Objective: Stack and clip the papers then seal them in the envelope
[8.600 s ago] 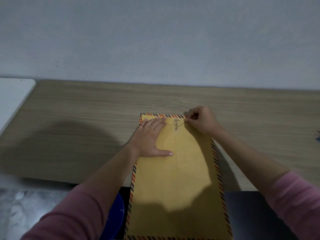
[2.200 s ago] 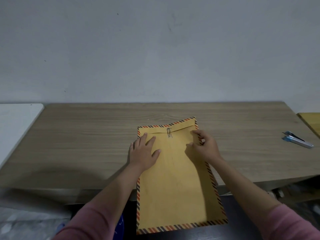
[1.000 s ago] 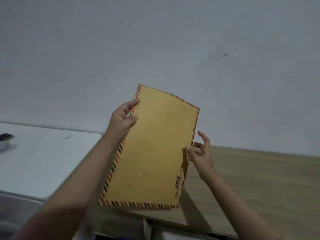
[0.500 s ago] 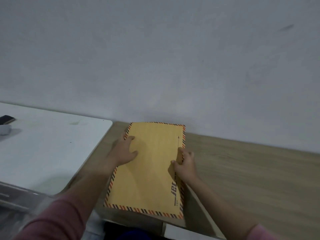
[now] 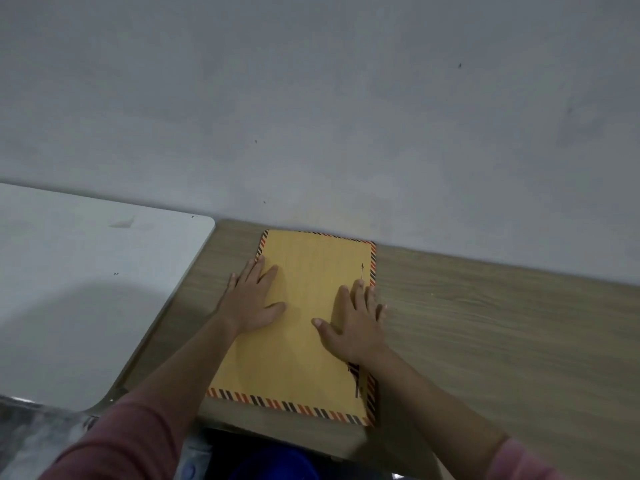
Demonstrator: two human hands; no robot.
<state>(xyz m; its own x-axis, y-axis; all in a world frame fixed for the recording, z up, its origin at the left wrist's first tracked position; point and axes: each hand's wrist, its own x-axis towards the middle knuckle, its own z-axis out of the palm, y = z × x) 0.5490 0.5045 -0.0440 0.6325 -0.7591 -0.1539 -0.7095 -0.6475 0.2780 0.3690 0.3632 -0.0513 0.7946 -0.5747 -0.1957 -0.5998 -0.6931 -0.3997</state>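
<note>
Two hands are pressing flat on one envelope (image 5: 304, 323), which is lying plain side up on the wooden table (image 5: 502, 341) near the wall. Left hand (image 5: 251, 303) and right hand (image 5: 355, 323) are both resting with straight fingers, no grip on anything. Looks like it's basically wrapping up, though the flap and papers aren't showing. One white surface (image 5: 86, 289) is sitting beside it.

Envelope (image 5: 304, 327) flipped, laid by wall; hands (image 5: 254, 303) now flat atop.

Yellow striped-border envelope (image 5: 308, 327), flat on wooden table (image 5: 485, 341)
</note>
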